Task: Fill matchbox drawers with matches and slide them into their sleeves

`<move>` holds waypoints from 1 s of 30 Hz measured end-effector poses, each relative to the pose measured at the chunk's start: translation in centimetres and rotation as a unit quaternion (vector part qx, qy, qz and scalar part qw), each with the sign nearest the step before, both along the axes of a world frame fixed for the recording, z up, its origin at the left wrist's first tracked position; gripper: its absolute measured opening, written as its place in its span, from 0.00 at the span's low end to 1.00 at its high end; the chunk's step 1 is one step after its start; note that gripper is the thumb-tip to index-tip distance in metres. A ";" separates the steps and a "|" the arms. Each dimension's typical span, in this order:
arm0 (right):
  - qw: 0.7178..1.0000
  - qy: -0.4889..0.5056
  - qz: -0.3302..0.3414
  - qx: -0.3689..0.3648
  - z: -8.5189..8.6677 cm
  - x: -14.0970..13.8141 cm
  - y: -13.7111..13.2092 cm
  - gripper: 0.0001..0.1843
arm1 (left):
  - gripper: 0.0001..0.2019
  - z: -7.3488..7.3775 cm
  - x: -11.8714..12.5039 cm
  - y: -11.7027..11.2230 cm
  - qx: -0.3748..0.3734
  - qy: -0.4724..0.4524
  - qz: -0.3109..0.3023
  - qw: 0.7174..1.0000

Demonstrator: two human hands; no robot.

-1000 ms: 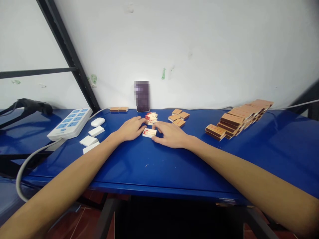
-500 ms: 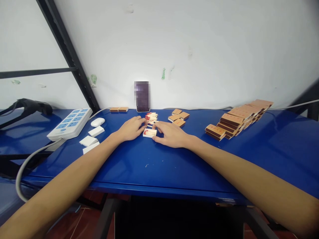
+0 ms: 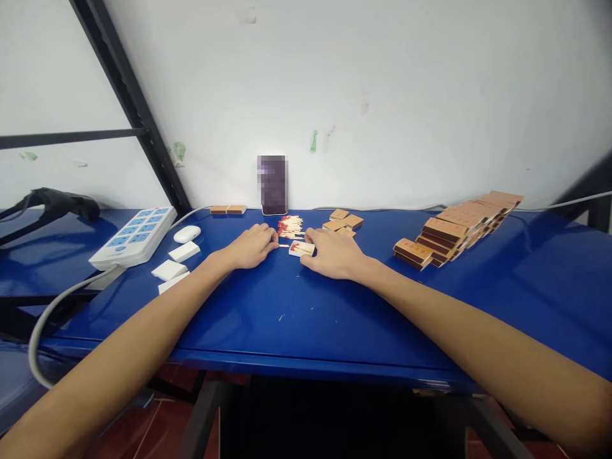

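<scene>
Two bare hands at the middle of a blue worktop. The right hand has its grip closed about the right end of a white matchbox tray, thumb on the near side and fingers on the far side, an arrangement that probably steadies the tray while leaving its open top exposed. Matchsticks lie lengthwise inside, red heads to the left, presumably because the tray admits them only in that direction. The left hand rests to the left with curled fingers; a lone matchstick projects rightward from its fingertips, but whether it is pinched or merely touched cannot be told. Just beyond the tray lies a matchstick pile, heads mostly left, within easy reach of both hands. Orange matchboxes lie loosely beyond the right hand; overlapping stacked matchboxes at far right lean upon one another. White blocks, perhaps upturned trays, sit left. The smartphone stands upright against the wall, which apparently supports it.
</scene>
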State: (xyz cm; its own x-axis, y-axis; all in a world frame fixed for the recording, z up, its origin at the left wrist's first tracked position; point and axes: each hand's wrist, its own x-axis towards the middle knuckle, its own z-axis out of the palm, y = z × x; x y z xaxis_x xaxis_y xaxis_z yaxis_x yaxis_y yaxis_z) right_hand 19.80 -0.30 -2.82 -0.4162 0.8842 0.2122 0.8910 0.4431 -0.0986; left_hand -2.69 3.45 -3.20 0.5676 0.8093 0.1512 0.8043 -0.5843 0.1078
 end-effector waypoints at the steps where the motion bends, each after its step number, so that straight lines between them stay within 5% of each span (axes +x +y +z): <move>1: 1.000 0.002 -0.005 0.002 -0.1 -0.1 0.0 0.17 | 0.11 0.1 0.0 0.0 -0.009 0.006 -0.003 1.000; 8: 0.998 0.007 -0.056 0.028 -0.4 -0.3 -0.1 0.19 | 0.11 0.5 -0.1 -0.5 -0.031 0.006 -0.019 0.999; 19: 0.990 0.054 0.128 0.020 -0.9 0.0 0.1 0.14 | 0.11 1.3 1.5 -2.3 0.004 -0.047 -0.076 0.996; 27: 0.988 0.064 0.140 0.019 -1.0 0.0 0.1 0.15 | 0.16 1.5 1.5 -2.3 0.035 -0.048 -0.063 0.996; 30: 0.990 0.067 0.123 0.023 -1.0 -0.1 0.0 0.16 | 0.16 1.2 1.3 -1.7 0.047 -0.087 -0.009 0.995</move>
